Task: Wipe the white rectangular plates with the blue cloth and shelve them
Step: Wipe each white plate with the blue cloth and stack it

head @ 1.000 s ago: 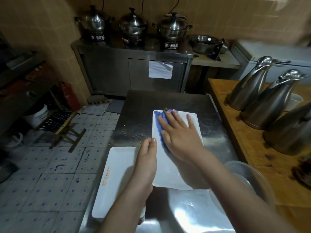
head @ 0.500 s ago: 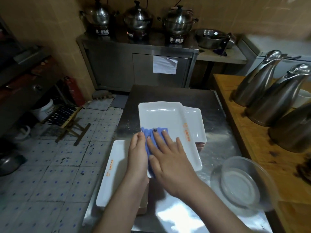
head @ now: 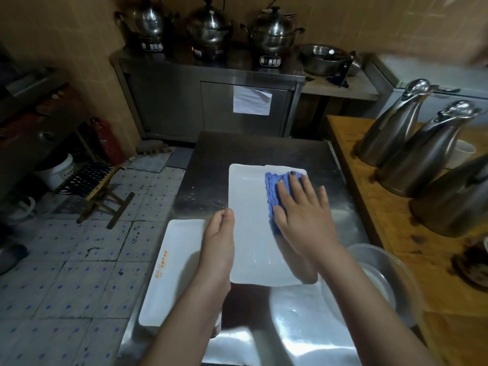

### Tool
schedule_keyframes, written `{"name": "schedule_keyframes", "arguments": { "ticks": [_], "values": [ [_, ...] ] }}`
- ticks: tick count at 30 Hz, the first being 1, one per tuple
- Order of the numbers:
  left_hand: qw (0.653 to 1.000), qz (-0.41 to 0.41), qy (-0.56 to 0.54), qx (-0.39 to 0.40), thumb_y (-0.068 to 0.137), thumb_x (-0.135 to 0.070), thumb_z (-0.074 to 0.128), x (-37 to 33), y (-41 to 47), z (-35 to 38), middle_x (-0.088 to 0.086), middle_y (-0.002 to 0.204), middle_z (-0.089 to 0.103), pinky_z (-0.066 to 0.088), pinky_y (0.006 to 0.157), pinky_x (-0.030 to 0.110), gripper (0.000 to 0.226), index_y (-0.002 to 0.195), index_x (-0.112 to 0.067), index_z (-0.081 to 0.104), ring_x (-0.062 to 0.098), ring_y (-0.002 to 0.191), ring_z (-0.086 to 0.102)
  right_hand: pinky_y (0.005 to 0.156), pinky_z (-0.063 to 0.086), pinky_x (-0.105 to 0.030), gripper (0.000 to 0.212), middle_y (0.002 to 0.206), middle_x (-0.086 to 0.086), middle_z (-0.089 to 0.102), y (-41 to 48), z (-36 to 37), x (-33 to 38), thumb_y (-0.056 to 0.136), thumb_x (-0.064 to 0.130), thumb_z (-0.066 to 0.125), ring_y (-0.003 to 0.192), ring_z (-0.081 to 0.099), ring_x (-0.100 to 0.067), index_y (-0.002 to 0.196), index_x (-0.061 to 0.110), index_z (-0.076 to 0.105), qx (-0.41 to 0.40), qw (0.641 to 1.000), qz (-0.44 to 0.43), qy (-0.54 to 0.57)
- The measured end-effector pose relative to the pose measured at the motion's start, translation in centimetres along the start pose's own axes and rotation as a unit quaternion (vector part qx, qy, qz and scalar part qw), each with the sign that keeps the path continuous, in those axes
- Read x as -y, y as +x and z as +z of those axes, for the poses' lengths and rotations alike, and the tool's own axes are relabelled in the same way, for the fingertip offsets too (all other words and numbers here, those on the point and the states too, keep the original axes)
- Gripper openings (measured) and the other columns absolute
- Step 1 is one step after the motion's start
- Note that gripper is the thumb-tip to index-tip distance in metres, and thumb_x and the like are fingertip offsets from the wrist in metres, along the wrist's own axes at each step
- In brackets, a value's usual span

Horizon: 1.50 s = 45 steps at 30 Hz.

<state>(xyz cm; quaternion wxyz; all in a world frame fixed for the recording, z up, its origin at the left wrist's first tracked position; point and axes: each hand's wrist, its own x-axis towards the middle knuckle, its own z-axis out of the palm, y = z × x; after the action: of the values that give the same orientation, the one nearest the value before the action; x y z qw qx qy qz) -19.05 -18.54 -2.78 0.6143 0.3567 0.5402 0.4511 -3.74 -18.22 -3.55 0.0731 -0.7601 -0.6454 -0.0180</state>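
Holds left hand (head: 219, 235) edge-on at frame centre, fingers together; presses right hand (head: 303, 217) flat beside it, fingers spread.
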Motion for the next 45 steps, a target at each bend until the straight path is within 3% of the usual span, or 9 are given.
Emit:
{"name": "schedule_keyframes", "arguments": {
  "ticks": [5, 12, 19, 24, 27, 35, 38, 42, 45],
  "values": [
    [0.999, -0.006, 0.003, -0.035, 0.098, -0.037, 0.04, 0.2, 1.2, -1.3, -0.001, 0.086, 0.067, 0.051, 0.057, 0.026, 0.022, 0.088, -0.03, 0.057, 0.016, 0.073, 0.065, 0.112, -0.015, -0.037, 0.059, 0.146, 0.019, -0.03, -5.4, 2.3, 0.4, 0.086, 0.051, 0.0, 0.132, -0.039, -0.005, 0.142, 0.044, -0.02, 0.108, 0.982, -0.147, 0.046],
    [0.998, -0.006, 0.058, 0.024, 0.099, -0.037, 0.038, 0.0, 0.6, -0.1, -0.001, 0.096, 0.067, 0.052, 0.068, 0.027, 0.022, 0.097, -0.026, 0.057, 0.017, 0.087, 0.065, 0.115, -0.007, -0.042, 0.053, 0.16, 0.004, 0.001, 0.2, 0.8, -0.2, 0.099, 0.035, 0.017, 0.146, -0.01, -0.016, 0.151, 0.027, 0.012, 0.04, 0.999, -0.006, 0.023],
    [0.998, 0.022, 0.059, -0.019, 0.099, -0.035, 0.039, -1.3, 2.6, -1.1, 0.002, 0.086, 0.067, 0.053, 0.067, 0.031, 0.024, 0.088, -0.023, 0.056, 0.019, 0.073, 0.064, 0.113, -0.007, -0.036, 0.061, 0.158, 0.017, -0.005, -5.1, 1.3, 0.7, 0.088, 0.046, 0.006, 0.133, -0.029, 0.004, 0.149, 0.038, 0.013, 0.115, 0.976, -0.109, 0.149],
    [0.997, 0.014, 0.078, 0.017, 0.1, -0.036, 0.037, -0.1, 1.1, -0.1, 0.008, 0.102, 0.065, 0.052, 0.08, 0.038, 0.021, 0.101, -0.024, 0.054, 0.023, 0.09, 0.063, 0.116, -0.003, -0.041, 0.043, 0.157, 0.009, 0.017, -0.8, 0.6, 0.0, 0.103, 0.03, 0.021, 0.146, 0.0, -0.014, 0.144, 0.033, 0.035, 0.045, 0.987, -0.009, 0.155],
    [0.997, -0.006, 0.071, 0.028, 0.099, -0.039, 0.037, 0.2, 0.4, 0.0, 0.003, 0.104, 0.065, 0.054, 0.083, 0.04, 0.024, 0.109, -0.026, 0.055, 0.023, 0.095, 0.064, 0.116, -0.001, -0.04, 0.043, 0.158, 0.005, 0.016, -0.3, 1.3, 0.2, 0.103, 0.029, 0.026, 0.146, -0.001, -0.019, 0.146, 0.03, 0.031, 0.017, 0.992, 0.015, 0.124],
    [0.998, 0.001, 0.058, 0.002, 0.099, -0.039, 0.035, 0.5, 1.1, -0.6, -0.001, 0.096, 0.064, 0.053, 0.068, 0.03, 0.019, 0.094, -0.031, 0.051, 0.018, 0.087, 0.064, 0.117, 0.005, -0.039, 0.05, 0.16, 0.003, 0.002, -2.7, 2.8, 0.2, 0.101, 0.032, 0.035, 0.147, 0.0, -0.02, 0.149, 0.028, 0.022, 0.041, 0.984, -0.009, 0.173],
    [0.998, 0.0, 0.057, 0.007, 0.099, -0.041, 0.036, 0.6, 1.0, -0.1, -0.002, 0.097, 0.066, 0.055, 0.071, 0.032, 0.022, 0.09, -0.031, 0.054, 0.018, 0.089, 0.065, 0.115, 0.021, -0.036, 0.061, 0.16, 0.004, -0.007, -1.0, 1.6, -0.5, 0.1, 0.035, 0.04, 0.145, 0.013, -0.02, 0.151, 0.025, 0.01, 0.027, 0.974, 0.053, 0.219],
    [0.999, 0.018, 0.049, -0.008, 0.098, -0.042, 0.037, 0.3, 1.4, 0.2, -0.005, 0.088, 0.067, 0.051, 0.055, 0.023, 0.023, 0.088, -0.031, 0.055, 0.014, 0.079, 0.065, 0.102, 0.031, -0.025, 0.062, 0.159, 0.006, -0.009, -3.5, 2.0, -0.5, 0.098, 0.033, 0.044, 0.139, 0.028, -0.019, 0.151, 0.025, 0.012, 0.034, 0.959, 0.07, 0.273],
    [0.998, 0.023, 0.058, -0.01, 0.099, -0.038, 0.037, 0.8, 0.9, 1.0, -0.001, 0.093, 0.067, 0.055, 0.072, 0.034, 0.023, 0.091, -0.027, 0.056, 0.019, 0.087, 0.065, 0.104, 0.028, -0.025, 0.061, 0.159, 0.001, 0.008, -5.5, 3.0, -0.9, 0.097, 0.035, 0.046, 0.142, 0.021, -0.018, 0.15, 0.028, 0.016, 0.018, 0.944, 0.106, 0.311]
  ]
}}
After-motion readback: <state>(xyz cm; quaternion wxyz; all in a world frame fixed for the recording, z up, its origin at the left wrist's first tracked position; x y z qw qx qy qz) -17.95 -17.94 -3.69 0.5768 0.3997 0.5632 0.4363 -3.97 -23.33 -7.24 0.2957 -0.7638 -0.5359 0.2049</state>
